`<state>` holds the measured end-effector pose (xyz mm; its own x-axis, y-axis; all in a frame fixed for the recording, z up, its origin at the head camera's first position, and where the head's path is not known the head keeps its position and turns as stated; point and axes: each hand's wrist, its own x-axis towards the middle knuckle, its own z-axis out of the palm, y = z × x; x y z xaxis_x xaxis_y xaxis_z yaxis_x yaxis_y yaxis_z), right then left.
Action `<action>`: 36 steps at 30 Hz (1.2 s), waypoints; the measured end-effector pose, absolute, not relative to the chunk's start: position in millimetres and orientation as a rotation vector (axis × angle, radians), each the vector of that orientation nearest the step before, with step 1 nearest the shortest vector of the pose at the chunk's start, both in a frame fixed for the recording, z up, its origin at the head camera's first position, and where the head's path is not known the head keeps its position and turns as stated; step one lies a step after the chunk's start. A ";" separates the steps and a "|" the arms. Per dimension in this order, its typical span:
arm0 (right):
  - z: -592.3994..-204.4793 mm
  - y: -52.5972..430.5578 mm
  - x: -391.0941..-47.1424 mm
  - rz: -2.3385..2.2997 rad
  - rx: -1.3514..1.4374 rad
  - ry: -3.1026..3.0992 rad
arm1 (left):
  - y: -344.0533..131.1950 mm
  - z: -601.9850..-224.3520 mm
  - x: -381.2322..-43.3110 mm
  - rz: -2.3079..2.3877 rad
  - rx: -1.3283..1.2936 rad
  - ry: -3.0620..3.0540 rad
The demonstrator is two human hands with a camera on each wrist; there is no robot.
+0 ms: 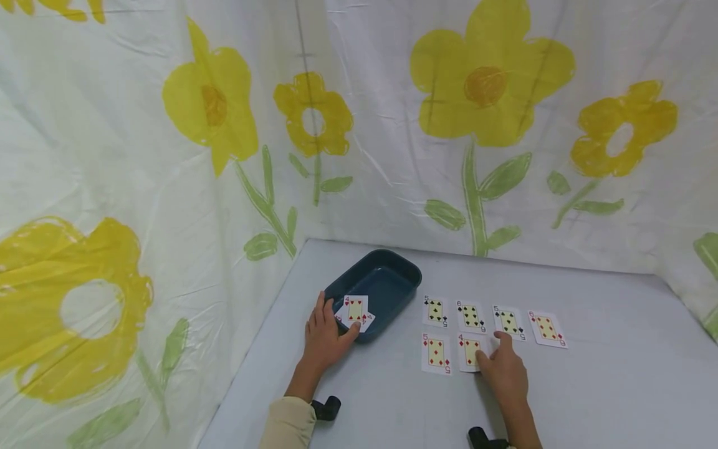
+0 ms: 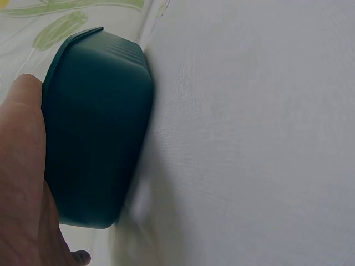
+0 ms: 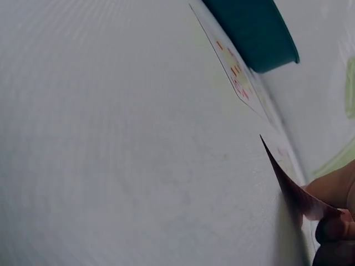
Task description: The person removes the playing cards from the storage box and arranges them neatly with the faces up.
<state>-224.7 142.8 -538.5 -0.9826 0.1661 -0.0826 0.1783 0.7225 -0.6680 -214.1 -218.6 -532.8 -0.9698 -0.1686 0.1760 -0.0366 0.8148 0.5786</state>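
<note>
My left hand (image 1: 324, 337) grips the near end of a dark teal plastic tray (image 1: 395, 257), its thumb at the rim. Inside the tray lies a four of hearts playing card (image 1: 355, 308), overlapping another card beneath it. My right hand (image 1: 507, 372) pinches the right edge of a four of diamonds (image 1: 470, 350). In the right wrist view this card (image 3: 285, 185) bends upward, its edge between thumb and fingers. To its left is a five of diamonds (image 1: 436, 353), flat on the table.
Behind the held card runs a row of face-up cards: a black five (image 1: 435, 310), a black six (image 1: 470, 316), another black five (image 1: 508, 322) and a six of diamonds (image 1: 547, 328). A flowered curtain (image 1: 381, 187) borders the white table (image 1: 617, 386) at the back and left.
</note>
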 end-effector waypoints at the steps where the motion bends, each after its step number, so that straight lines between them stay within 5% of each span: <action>1: -538.2 142.6 -224.6 -1.126 0.296 2.902 | -218.5 -532.6 -214.2 -0.877 0.162 -2.788; 23: -541.0 157.1 -233.3 -1.393 0.328 2.709 | -216.8 -529.2 -212.6 -0.890 0.157 -2.782; 36: -497.8 91.6 -272.8 -1.538 0.065 2.704 | -218.1 -529.3 -212.6 -0.896 0.151 -2.786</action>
